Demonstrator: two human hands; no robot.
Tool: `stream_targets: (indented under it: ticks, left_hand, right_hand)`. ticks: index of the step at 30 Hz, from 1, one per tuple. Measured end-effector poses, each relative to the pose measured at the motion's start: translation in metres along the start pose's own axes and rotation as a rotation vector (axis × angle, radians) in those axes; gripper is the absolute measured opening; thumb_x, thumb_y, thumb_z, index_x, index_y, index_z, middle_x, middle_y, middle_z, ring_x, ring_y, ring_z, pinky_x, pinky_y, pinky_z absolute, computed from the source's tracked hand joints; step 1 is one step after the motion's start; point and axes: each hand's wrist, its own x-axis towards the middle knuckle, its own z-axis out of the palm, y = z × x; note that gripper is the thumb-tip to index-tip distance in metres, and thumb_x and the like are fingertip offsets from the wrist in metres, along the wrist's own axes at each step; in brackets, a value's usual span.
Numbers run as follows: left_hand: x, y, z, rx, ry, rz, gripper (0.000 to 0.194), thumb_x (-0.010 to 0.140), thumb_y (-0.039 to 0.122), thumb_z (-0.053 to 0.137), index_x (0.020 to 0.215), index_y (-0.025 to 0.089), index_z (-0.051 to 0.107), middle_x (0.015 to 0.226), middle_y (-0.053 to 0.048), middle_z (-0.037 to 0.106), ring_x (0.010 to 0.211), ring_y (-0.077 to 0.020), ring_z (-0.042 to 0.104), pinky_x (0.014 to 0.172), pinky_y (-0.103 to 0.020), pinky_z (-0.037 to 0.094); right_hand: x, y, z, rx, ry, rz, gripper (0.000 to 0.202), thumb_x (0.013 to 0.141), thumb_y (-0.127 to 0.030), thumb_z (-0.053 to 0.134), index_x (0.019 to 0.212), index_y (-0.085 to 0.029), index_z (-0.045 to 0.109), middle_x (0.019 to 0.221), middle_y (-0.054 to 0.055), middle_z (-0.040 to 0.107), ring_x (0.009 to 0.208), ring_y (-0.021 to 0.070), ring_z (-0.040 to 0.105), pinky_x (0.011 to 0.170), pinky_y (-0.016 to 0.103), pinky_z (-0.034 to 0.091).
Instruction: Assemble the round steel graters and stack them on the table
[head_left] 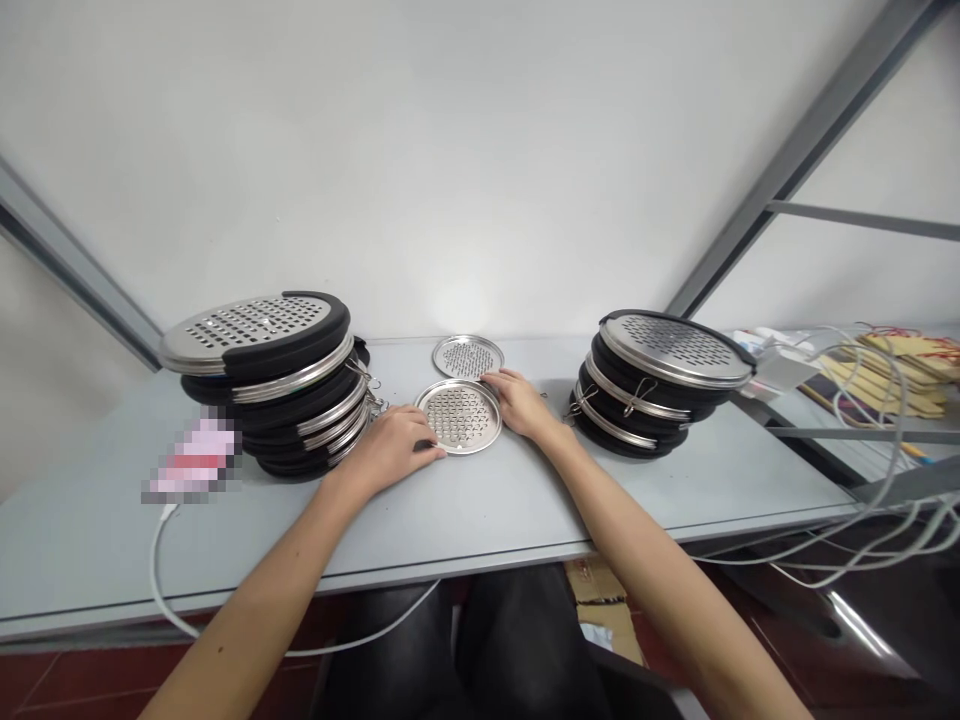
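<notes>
Two round perforated metal discs lie on the grey table (480,510). My left hand (397,445) rests at the left edge of the nearer disc (460,416), a small dark piece held at its fingers. At that disc's upper right edge are the fingers of my right hand (521,402), near the farther disc (469,358) too. A tall stack of black-rimmed metal discs (262,330) stands to the left, and a shorter stack (675,350) to the right. Metal wire loops hang from both stacks.
A blurred pink item (193,460) with a white cable (155,570) lies at the left. Yellow pieces (900,370), a white box (784,370) and loose cables are at the right, behind a grey metal frame (795,130).
</notes>
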Motion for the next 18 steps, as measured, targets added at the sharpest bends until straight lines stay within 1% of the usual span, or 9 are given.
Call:
stream_targets:
  ticks: [4, 8, 10, 12, 15, 18]
  left_hand:
    - [-0.001, -0.001, -0.003, -0.018, -0.016, -0.009, 0.015, 0.084, 0.033, 0.069, 0.08, 0.02, 0.074, 0.082, -0.004, 0.071, 0.09, -0.0213, 0.063, 0.087, -0.033, 0.046]
    - [-0.002, 0.0, -0.005, -0.032, -0.034, -0.021, 0.017, 0.085, 0.033, 0.067, 0.081, 0.019, 0.074, 0.084, -0.004, 0.071, 0.085, -0.0199, 0.063, 0.082, -0.031, 0.047]
    - [-0.002, -0.001, -0.005, -0.035, -0.039, -0.029, 0.016, 0.085, 0.034, 0.068, 0.082, 0.019, 0.074, 0.085, -0.003, 0.071, 0.082, -0.0193, 0.063, 0.084, -0.032, 0.046]
    - [-0.002, -0.002, -0.003, -0.03, -0.03, -0.042, 0.015, 0.085, 0.034, 0.068, 0.083, 0.02, 0.074, 0.087, -0.003, 0.071, 0.083, -0.0196, 0.064, 0.087, -0.034, 0.045]
    - [-0.002, -0.003, 0.002, -0.056, -0.012, -0.055, 0.013, 0.087, 0.031, 0.066, 0.087, 0.021, 0.075, 0.093, -0.003, 0.071, 0.089, -0.0202, 0.064, 0.088, -0.033, 0.047]
    - [-0.001, -0.003, 0.005, -0.112, 0.0, -0.059, 0.014, 0.09, 0.024, 0.061, 0.092, 0.02, 0.074, 0.099, -0.005, 0.07, 0.092, -0.0196, 0.065, 0.086, -0.031, 0.049]
  right_hand:
    - [-0.001, -0.004, -0.007, -0.121, 0.004, 0.138, 0.043, 0.084, -0.007, 0.043, 0.118, -0.019, 0.067, 0.12, 0.007, 0.067, 0.112, 0.0244, 0.055, 0.096, 0.036, 0.044]
    - [-0.003, -0.003, -0.011, -0.192, 0.038, 0.257, 0.028, 0.088, -0.018, 0.051, 0.103, -0.022, 0.074, 0.108, 0.005, 0.072, 0.102, 0.0257, 0.055, 0.087, 0.035, 0.044]
    - [-0.003, -0.001, -0.012, -0.19, 0.065, 0.264, 0.024, 0.088, -0.021, 0.054, 0.097, -0.024, 0.076, 0.103, 0.004, 0.073, 0.099, 0.0253, 0.055, 0.085, 0.034, 0.043]
    - [-0.003, 0.001, -0.012, -0.177, 0.11, 0.235, 0.023, 0.088, -0.021, 0.055, 0.095, -0.025, 0.077, 0.102, 0.003, 0.074, 0.098, 0.0246, 0.055, 0.085, 0.034, 0.043]
    - [-0.002, 0.003, -0.013, -0.162, 0.229, 0.194, 0.025, 0.089, -0.019, 0.054, 0.094, -0.025, 0.077, 0.102, 0.002, 0.074, 0.097, 0.0245, 0.053, 0.086, 0.035, 0.042]
    - [-0.002, 0.004, -0.017, -0.141, 0.36, 0.197, 0.024, 0.09, -0.022, 0.053, 0.095, -0.023, 0.077, 0.101, 0.003, 0.074, 0.095, 0.0252, 0.053, 0.087, 0.037, 0.043]
